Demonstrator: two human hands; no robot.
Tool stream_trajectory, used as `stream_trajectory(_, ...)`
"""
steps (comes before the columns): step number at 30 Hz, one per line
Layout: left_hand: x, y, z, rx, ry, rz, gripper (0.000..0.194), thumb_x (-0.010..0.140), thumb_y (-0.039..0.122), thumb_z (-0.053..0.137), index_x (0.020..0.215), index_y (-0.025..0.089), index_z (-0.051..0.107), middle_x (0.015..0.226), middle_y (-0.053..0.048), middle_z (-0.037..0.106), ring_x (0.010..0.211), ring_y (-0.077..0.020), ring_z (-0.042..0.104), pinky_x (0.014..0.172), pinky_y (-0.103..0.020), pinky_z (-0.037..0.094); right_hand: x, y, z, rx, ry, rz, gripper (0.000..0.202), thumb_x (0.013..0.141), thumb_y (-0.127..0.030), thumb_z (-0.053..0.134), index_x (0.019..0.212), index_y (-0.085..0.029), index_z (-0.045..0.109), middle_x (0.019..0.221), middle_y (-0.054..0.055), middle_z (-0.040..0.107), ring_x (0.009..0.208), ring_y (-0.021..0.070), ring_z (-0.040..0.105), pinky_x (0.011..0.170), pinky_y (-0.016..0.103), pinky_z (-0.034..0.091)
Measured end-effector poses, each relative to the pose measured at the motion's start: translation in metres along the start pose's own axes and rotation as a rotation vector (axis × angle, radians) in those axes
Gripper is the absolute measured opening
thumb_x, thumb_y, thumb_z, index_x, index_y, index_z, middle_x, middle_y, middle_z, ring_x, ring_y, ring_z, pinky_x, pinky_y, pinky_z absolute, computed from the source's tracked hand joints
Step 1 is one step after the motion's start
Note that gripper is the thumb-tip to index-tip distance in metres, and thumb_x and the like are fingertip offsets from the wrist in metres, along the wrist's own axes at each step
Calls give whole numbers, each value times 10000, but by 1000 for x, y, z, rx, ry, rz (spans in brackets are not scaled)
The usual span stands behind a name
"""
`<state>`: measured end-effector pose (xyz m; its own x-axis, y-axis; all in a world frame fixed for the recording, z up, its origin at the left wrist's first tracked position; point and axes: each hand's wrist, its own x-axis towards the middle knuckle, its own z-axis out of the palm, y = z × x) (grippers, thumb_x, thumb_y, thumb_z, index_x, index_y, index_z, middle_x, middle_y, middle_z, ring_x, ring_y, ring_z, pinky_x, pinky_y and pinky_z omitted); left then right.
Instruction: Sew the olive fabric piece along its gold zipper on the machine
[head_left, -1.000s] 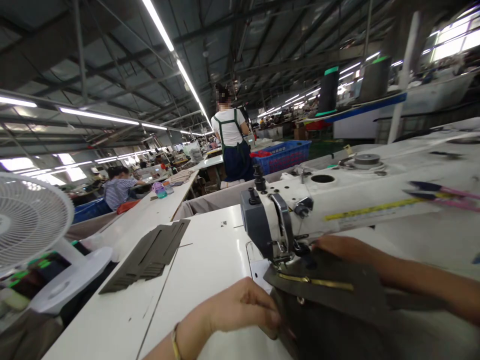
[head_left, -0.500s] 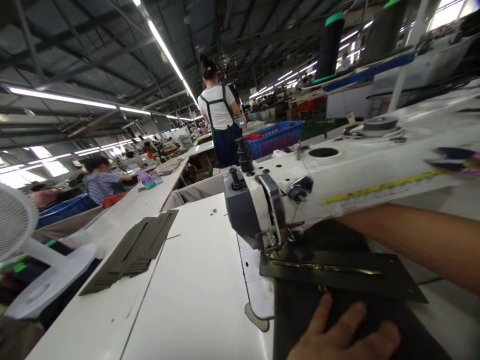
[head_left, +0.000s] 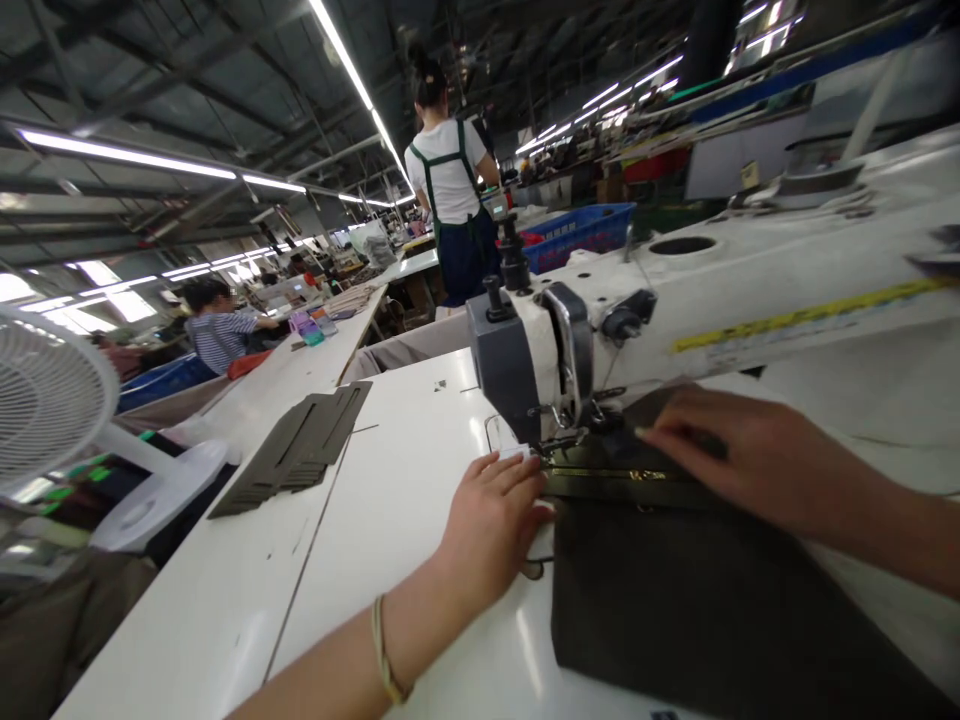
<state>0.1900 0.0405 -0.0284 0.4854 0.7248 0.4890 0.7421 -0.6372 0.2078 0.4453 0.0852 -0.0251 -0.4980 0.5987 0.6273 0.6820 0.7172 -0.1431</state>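
A dark fabric panel (head_left: 675, 590) lies under the needle area of a white and grey sewing machine (head_left: 504, 370). Across the panel runs a strip with a gold zipper (head_left: 607, 473). My left hand (head_left: 495, 515), a band on its wrist, rests at the strip's left end beside the presser foot, fingers stretched out. To the right of the needle, my right hand (head_left: 739, 440) is closed, thumb and fingers pinched at the fabric's upper edge; what lies between the fingertips is too small to make out.
Stacked dark pieces (head_left: 300, 445) lie on the white table (head_left: 397, 500), left of the machine. A white fan (head_left: 142, 460) stands at the left. A blue crate (head_left: 585, 235) and a person in an apron (head_left: 450, 180) are beyond. Yellow tape (head_left: 810, 315) runs along the machine arm.
My left hand has come to the strip's left end by the presser foot. My right hand has come into view from behind the machine arm. The view has shifted, and the fabric lies differently.
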Motion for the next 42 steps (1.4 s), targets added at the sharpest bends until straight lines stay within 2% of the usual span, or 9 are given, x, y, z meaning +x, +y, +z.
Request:
stream_trajectory(2, 1, -11, 6, 42, -27, 80, 121, 896, 177, 544, 990, 161, 619, 1056, -67, 683, 1034, -208, 617, 1021, -442, 375, -8, -21, 5, 55, -75, -151, 430, 1037, -273, 247, 807, -168, 595, 813, 58, 569, 734, 172, 555, 664, 312, 460)
stream_trajectory(4, 4, -13, 12, 55, -30, 96, 113, 902, 140, 516, 939, 157, 621, 992, -51, 701, 978, -177, 641, 1053, -420, 336, -13, -42, 12, 36, -93, -240, 385, 1000, -178, 250, 883, -155, 617, 879, 91, 584, 777, 209, 560, 683, 347, 454)
stream_trajectory(7, 9, -8, 12, 63, -55, 9, 99, 865, 104, 548, 865, 166, 625, 891, -19, 714, 837, -153, 668, 1019, -393, 359, -9, -60, 25, -87, -164, -173, 134, 886, -148, 503, 945, -139, 623, 841, 76, 604, 680, 218, 564, 600, 340, 452)
stream_trajectory(12, 14, -1, 6, 74, -90, -135, 120, 872, 120, 552, 805, 175, 635, 801, -10, 704, 748, -148, 655, 965, -389, 389, 4, -56, 41, -103, -337, -30, 142, 863, -196, 613, 993, -139, 614, 788, 42, 634, 623, 208, 604, 533, 313, 452)
stream_trajectory(17, 9, -4, 11, 81, -42, -83, 98, 879, 137, 555, 873, 191, 638, 856, -3, 689, 816, -141, 640, 974, -383, 379, -5, -49, 45, -7, -253, -105, 196, 882, -196, 551, 1068, -156, 596, 862, 41, 648, 656, 191, 613, 570, 298, 463)
stream_trajectory(22, 4, -1, 18, 195, -25, 21, 63, 870, 153, 566, 911, 180, 604, 896, -9, 644, 842, -151, 610, 991, -380, 375, -3, -52, 41, -36, -80, -270, 327, 952, -136, 339, 813, -163, 633, 722, 48, 597, 581, 195, 551, 547, 332, 438)
stream_trajectory(26, 4, 7, 18, 254, -62, -19, 67, 853, 116, 559, 874, 168, 596, 897, -26, 622, 842, -165, 592, 968, -375, 403, 2, -46, 49, -122, 91, -250, 379, 969, -128, 259, 989, -62, 631, 960, 145, 617, 849, 267, 581, 729, 411, 481)
stream_trajectory(31, 2, 11, 17, 280, -38, -48, 113, 862, 113, 538, 917, 186, 605, 961, -39, 629, 877, -181, 593, 955, -415, 414, 0, -31, 61, -61, 13, -276, 335, 932, -107, 314, 1045, -34, 621, 1008, 155, 621, 891, 255, 586, 821, 411, 502)
stream_trajectory(42, 6, 7, 17, 262, 37, 34, 150, 905, 113, 475, 888, 178, 609, 916, -39, 659, 841, -182, 622, 916, -424, 425, 8, -35, 49, 35, -108, -219, 282, 817, -42, 449, 1029, -64, 633, 1034, 138, 612, 965, 258, 559, 870, 411, 488)
